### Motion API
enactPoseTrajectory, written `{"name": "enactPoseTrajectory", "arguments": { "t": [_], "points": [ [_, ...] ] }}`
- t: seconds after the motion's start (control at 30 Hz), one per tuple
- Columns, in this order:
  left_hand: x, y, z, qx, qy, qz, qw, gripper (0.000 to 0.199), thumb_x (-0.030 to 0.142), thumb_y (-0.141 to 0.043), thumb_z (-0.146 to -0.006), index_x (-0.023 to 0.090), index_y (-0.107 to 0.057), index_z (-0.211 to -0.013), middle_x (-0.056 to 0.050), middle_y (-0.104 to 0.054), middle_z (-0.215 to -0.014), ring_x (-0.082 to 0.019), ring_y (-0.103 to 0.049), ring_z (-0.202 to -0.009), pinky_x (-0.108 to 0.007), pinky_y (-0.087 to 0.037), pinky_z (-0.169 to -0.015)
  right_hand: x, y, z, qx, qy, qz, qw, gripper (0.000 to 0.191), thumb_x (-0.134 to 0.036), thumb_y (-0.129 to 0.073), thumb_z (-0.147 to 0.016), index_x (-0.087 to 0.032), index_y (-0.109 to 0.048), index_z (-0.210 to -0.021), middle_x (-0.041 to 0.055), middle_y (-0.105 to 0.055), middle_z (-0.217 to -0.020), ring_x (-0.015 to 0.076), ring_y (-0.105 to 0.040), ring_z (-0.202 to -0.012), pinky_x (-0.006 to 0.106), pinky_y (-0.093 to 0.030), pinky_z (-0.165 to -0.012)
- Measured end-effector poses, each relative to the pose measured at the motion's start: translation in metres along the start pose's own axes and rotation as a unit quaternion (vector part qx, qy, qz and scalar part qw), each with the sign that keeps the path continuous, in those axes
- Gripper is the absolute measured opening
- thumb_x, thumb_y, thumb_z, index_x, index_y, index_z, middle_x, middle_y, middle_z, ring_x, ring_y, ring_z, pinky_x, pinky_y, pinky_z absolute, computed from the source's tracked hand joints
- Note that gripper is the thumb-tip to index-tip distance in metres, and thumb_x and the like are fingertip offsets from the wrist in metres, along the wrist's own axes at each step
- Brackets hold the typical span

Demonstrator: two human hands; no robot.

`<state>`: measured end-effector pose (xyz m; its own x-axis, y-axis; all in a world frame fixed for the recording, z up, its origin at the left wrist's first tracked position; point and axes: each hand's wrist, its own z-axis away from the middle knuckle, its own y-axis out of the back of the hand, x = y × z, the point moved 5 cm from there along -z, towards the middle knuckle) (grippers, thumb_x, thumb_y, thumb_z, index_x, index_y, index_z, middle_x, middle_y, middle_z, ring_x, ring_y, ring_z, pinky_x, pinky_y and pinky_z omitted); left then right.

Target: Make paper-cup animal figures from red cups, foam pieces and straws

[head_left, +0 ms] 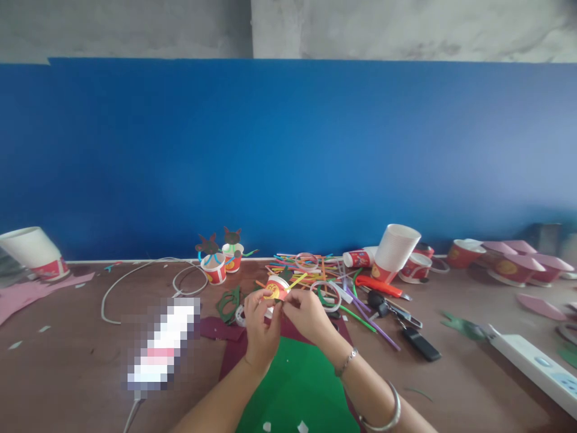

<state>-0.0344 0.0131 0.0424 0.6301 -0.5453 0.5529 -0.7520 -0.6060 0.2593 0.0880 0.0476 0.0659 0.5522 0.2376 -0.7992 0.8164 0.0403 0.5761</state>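
Observation:
A small red and white paper cup is tilted between my hands, its lower part hidden by my fingers. My left hand is closed around the cup's near left side. From the right, my right hand pinches at the cup's front, where a tiny dark piece shows between the fingertips; its kind is too small to tell. A yellow strip sticks out from the cup's right side. Dark green paper shows just behind the rim. Below my hands lie green paper and dark red paper.
Two decorated cups stand at the back. Many coloured pipe cleaners lie behind my hands. To the right are a stack of cups, an orange cutter, keys and a power strip. A pixelated phone-like object lies left.

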Motion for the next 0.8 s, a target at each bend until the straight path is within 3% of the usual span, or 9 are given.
{"name": "enactPoseTrajectory", "arguments": {
  "t": [0.2, 0.43, 0.63, 0.8],
  "points": [
    [-0.0031, -0.0002, 0.0010, 0.009, 0.010, -0.001, 1.000, 0.007, 0.022, -0.055, -0.083, 0.020, -0.058, -0.077, -0.005, -0.056, -0.094, -0.019, -0.051, -0.091, -0.033, -0.041, -0.078, 0.0018, -0.0016, -0.0031, -0.057, 0.053, -0.011, 0.997, 0.021, -0.018, -0.048, -0.073, -0.014, -0.061, -0.056, -0.0007, -0.057, -0.052, 0.0100, -0.046, -0.051, 0.020, -0.033, -0.051],
    [-0.0042, -0.0011, 0.0017, 0.008, 0.020, 0.015, 1.000, 0.009, 0.021, -0.054, -0.083, 0.019, -0.057, -0.074, -0.005, -0.056, -0.094, -0.019, -0.051, -0.091, -0.033, -0.041, -0.078, 0.0011, -0.0010, -0.0018, -0.036, 0.064, 0.012, 0.997, 0.020, -0.017, -0.048, -0.072, -0.015, -0.060, -0.056, -0.0008, -0.057, -0.053, 0.0096, -0.044, -0.051, 0.020, -0.032, -0.052],
    [-0.0055, -0.0026, 0.0019, 0.000, 0.038, 0.024, 0.999, 0.012, 0.023, -0.054, -0.083, 0.019, -0.057, -0.073, -0.005, -0.056, -0.093, -0.019, -0.052, -0.091, -0.033, -0.043, -0.078, 0.0009, -0.0024, -0.0010, -0.009, 0.032, 0.015, 0.999, 0.017, -0.017, -0.049, -0.069, -0.014, -0.056, -0.054, -0.0031, -0.048, -0.049, 0.0089, -0.040, -0.049, 0.020, -0.027, -0.047],
    [-0.0071, -0.0018, 0.0021, 0.008, 0.048, 0.022, 0.999, 0.012, 0.024, -0.054, -0.083, 0.019, -0.058, -0.073, -0.006, -0.056, -0.093, -0.019, -0.052, -0.090, -0.034, -0.044, -0.078, 0.0020, -0.0034, -0.0025, -0.048, 0.066, -0.008, 0.997, 0.020, -0.018, -0.048, -0.073, -0.014, -0.062, -0.059, -0.0020, -0.054, -0.053, 0.0092, -0.043, -0.051, 0.019, -0.030, -0.050]
  ]
}}
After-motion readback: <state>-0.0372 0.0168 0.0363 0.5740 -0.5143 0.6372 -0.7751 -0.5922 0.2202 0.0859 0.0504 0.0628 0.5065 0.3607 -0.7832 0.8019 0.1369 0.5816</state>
